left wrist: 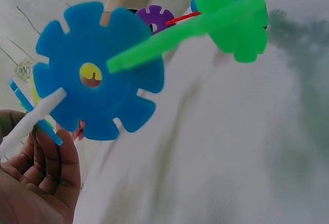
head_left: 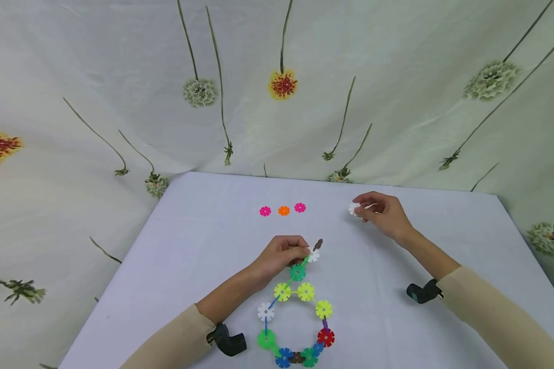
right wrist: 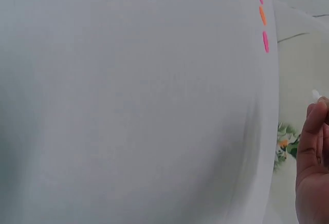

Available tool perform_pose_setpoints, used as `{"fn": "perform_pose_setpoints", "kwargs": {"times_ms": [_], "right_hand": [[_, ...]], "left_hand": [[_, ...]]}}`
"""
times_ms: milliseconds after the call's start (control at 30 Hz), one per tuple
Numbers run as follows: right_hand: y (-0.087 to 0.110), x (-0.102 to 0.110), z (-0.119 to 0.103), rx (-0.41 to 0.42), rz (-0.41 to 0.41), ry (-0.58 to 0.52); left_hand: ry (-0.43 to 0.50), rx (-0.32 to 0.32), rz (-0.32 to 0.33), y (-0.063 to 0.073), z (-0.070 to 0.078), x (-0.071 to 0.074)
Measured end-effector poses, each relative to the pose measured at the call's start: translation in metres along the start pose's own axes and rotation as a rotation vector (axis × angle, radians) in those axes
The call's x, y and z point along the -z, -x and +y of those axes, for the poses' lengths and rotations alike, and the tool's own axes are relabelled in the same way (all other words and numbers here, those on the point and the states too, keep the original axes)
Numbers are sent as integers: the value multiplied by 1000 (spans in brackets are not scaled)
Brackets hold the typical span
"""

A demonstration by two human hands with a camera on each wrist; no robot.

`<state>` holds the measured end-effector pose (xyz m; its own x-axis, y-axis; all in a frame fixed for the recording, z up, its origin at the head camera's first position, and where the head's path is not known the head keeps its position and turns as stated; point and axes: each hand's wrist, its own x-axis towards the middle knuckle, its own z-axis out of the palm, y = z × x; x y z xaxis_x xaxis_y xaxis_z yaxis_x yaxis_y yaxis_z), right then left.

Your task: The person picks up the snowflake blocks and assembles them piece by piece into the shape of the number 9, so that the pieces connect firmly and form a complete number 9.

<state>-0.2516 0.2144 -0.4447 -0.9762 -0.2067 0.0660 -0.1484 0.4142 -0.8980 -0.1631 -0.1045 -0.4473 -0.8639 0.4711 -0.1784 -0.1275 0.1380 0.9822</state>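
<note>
My left hand (head_left: 283, 253) pinches the top end of a chain of notched plastic snowflake discs. At that end are a white disc (head_left: 314, 254) and a small brown disc (head_left: 318, 244); a green disc (head_left: 294, 272) hangs just below. Lower down, the chain forms a ring with a yellow disc (head_left: 302, 294), a red disc (head_left: 325, 333) and several other colours. My right hand (head_left: 388, 215), raised at the far right, pinches a loose white disc (head_left: 352, 209) between thumb and fingers. In the left wrist view, a blue disc (left wrist: 123, 93) looms large beside the left fingers.
Two pink discs (head_left: 263, 211) and an orange disc (head_left: 281, 211) lie in a row near the back of the white table (head_left: 203, 205). A flower-printed cloth (head_left: 240, 118) hangs behind it. Each wrist carries a black camera (head_left: 231, 344).
</note>
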Motion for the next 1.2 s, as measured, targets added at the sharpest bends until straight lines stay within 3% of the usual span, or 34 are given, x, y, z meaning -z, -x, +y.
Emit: {"fn": "perform_pose_setpoints", "kwargs": {"times_ms": [333, 633, 1200], "right_hand": [[20, -20, -16, -46, -100, -94], [34, -33, -34, -37, -185, -208], [47, -50, -45, -11, -256, -303]], "left_hand": [[1, 2, 2, 0, 0, 0], [-1, 4, 5, -1, 1, -1], [-8, 4, -7, -1, -3, -5]]}}
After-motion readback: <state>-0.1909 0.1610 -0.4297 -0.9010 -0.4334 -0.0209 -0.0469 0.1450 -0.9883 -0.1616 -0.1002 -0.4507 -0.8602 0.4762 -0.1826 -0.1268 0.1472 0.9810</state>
